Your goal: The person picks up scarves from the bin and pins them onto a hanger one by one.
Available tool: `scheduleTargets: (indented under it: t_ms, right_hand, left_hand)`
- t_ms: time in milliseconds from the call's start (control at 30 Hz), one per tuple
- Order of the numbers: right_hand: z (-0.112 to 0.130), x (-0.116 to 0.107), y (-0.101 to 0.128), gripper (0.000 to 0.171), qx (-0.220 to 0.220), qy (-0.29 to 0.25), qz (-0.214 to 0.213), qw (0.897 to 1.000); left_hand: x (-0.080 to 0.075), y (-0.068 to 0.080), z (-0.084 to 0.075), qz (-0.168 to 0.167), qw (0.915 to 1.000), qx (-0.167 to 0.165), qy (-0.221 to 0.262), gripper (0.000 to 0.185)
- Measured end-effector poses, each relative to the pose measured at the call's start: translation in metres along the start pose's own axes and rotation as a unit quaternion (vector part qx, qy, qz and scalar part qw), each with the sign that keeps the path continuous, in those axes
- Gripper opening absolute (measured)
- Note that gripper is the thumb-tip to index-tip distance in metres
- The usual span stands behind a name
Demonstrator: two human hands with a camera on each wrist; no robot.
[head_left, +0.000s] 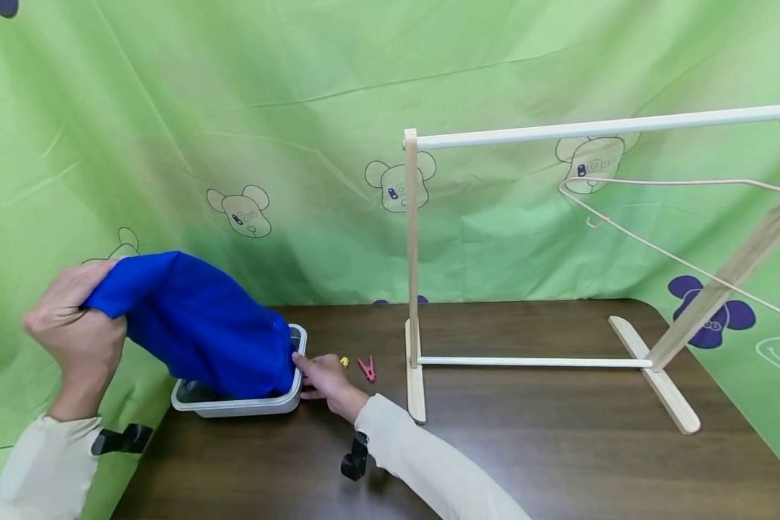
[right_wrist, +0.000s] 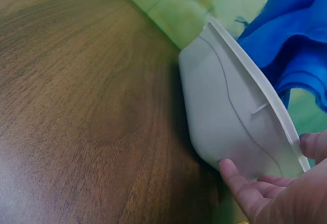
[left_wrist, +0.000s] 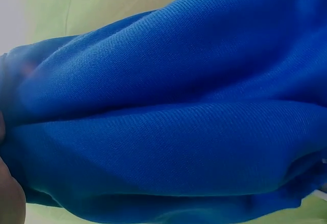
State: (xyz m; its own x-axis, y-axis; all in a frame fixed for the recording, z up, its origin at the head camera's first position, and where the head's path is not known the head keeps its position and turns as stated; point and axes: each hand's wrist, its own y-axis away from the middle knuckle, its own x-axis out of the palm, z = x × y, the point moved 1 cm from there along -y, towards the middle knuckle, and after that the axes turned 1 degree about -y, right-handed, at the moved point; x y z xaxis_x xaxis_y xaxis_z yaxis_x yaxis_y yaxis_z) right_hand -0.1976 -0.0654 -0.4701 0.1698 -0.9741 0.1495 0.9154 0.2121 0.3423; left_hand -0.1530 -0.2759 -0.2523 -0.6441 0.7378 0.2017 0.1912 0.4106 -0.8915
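Observation:
My left hand grips one end of a blue cloth and holds it up above the left side of a white plastic tub. The cloth slopes down to the right, its lower end still inside the tub. In the left wrist view, long folds of the blue cloth fill most of the picture. On the tub's right end, my right hand pinches the wall. The right wrist view shows the thumb at the rim and the fingers against the outer side of the tub.
A pink clothespin and a small yellow piece lie right of the tub on the brown table. Beyond them stands a wooden rack with a white top bar. A pale hanger is at its right.

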Motion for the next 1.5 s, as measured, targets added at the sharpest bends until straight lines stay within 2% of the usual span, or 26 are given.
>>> scheduleTargets:
  t_ms: [133,400,633,867,1100,1500]
  right_hand:
    - [-0.003,0.000,-0.002,0.041,0.000,0.009,0.002,1.000]
    - [-0.003,-0.001,-0.005,0.046,0.000,0.014,0.006,1.000]
    - [0.000,-0.002,-0.004,0.046,0.005,0.012,0.007,1.000]
    - [0.000,-0.003,-0.004,0.048,0.011,0.014,0.010,1.000]
    - [-0.002,-0.002,-0.005,0.046,0.018,0.010,0.010,1.000]
    - [-0.004,-0.001,-0.008,0.047,0.013,0.010,0.000,1.000]
  left_hand:
    - [0.000,-0.003,0.001,0.000,1.0000,0.004,-0.002,0.006]
    - [0.001,-0.010,0.003,-0.008,0.9999,0.003,-0.006,0.013]
    - [0.007,-0.015,-0.003,-0.018,0.9998,-0.001,0.003,0.007]
    - [0.014,-0.019,-0.009,-0.031,0.9987,-0.001,0.039,0.009]
    - [0.019,-0.024,-0.012,-0.028,0.9989,0.003,0.039,0.010]
    - [0.027,-0.034,-0.021,-0.043,0.9979,0.001,0.049,0.011]
